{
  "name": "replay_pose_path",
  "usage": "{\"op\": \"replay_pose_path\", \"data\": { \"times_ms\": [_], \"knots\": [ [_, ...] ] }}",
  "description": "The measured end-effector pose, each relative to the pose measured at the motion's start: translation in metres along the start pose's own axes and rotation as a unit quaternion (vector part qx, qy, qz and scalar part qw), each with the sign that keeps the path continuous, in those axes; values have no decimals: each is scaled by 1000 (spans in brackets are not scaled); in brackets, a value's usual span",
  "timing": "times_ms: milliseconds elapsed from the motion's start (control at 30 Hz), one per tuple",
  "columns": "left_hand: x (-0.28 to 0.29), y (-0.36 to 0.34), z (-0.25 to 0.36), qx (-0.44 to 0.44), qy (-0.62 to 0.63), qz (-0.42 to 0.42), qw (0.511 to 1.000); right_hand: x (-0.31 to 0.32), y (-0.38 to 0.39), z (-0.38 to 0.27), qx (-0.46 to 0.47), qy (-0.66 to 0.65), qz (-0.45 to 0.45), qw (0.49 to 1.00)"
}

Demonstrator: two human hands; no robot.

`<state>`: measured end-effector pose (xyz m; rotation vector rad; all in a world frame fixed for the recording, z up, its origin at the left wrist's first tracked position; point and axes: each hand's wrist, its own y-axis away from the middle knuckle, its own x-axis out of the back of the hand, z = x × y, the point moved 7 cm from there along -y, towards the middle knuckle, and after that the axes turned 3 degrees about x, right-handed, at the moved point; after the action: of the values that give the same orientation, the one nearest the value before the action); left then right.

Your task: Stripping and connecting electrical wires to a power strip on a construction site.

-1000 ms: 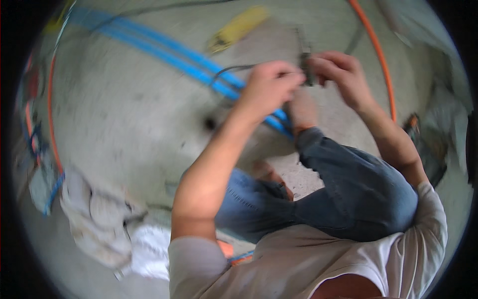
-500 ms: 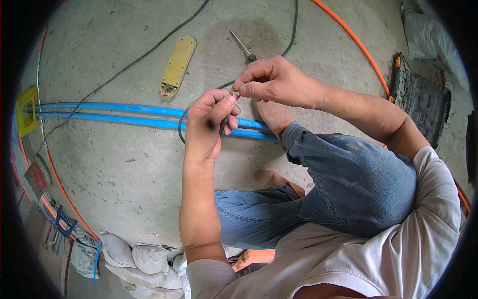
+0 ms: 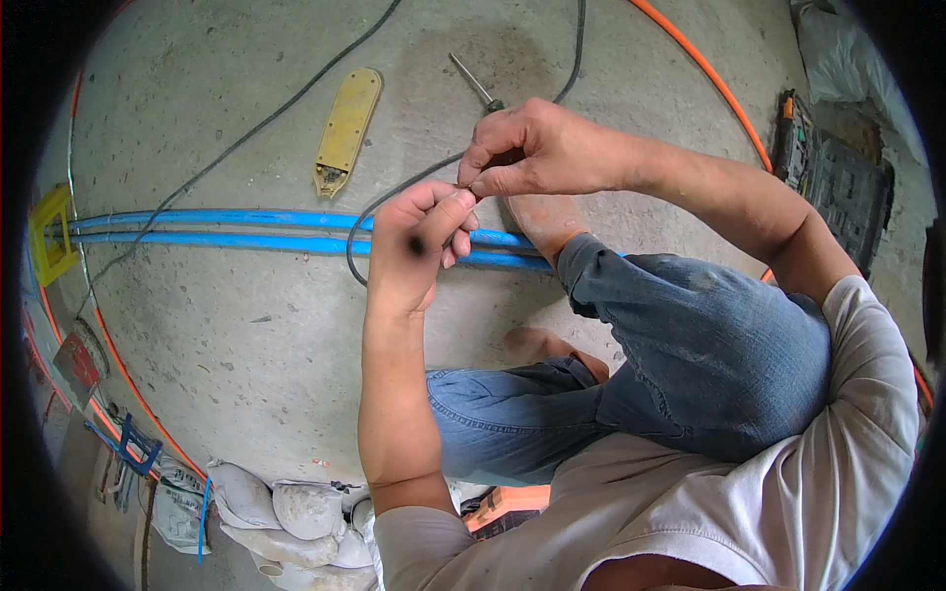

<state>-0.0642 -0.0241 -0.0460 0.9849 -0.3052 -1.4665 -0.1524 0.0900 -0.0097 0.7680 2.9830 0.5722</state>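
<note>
My left hand is closed, thumb pressed against the curled fingers. A black cable curves round and runs in under this hand, which appears to grip its end. Just above the left thumb, my right hand makes a pinch with thumb and forefinger. Whatever lies between those fingertips is too small to make out. The tips of both hands meet. Beyond the right hand a screwdriver with a thin metal shaft lies on the concrete floor. Left of it rests a long yellow plastic casing, narrow at its near end.
Two blue pipes run across the floor beneath my left hand, toward a yellow frame. An orange hose curves at the right, near an open black tool case. White sacks lie at the lower left, near a blue-handled tool.
The view has shifted slightly. Both hands stay together, and the right fingertips have closed in nearer to the left thumb. Nothing has been put down.
</note>
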Motion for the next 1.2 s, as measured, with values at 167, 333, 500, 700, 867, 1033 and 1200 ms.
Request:
{"op": "replay_pose_path", "data": {
  "times_ms": [167, 333, 500, 700, 867, 1033, 1200],
  "knots": [
    [-2, 0, 0, -2, -53, 0, 999, 0, 2, 6, -12, 16, -22, 1000],
    [1, 3, -2, -2, -55, 12, 998, 7, 8, 15, -63, -54, 46, 996],
    [1, 7, 1, -4, -42, 12, 999, 3, 11, 12, 30, 8, 64, 998],
    [3, 8, -1, 1, -39, 9, 999, -1, 9, 0, 136, 83, 44, 986],
    [1, 9, 1, 6, -44, 8, 999, -6, 9, -8, 155, 151, 2, 976],
    [-1, 11, 4, -11, -102, 3, 995, -10, 9, -14, 188, 177, -22, 966],
    [-2, 10, -1, -40, -153, 15, 987, -14, 10, -13, 148, 164, -40, 974]
  ]
}}
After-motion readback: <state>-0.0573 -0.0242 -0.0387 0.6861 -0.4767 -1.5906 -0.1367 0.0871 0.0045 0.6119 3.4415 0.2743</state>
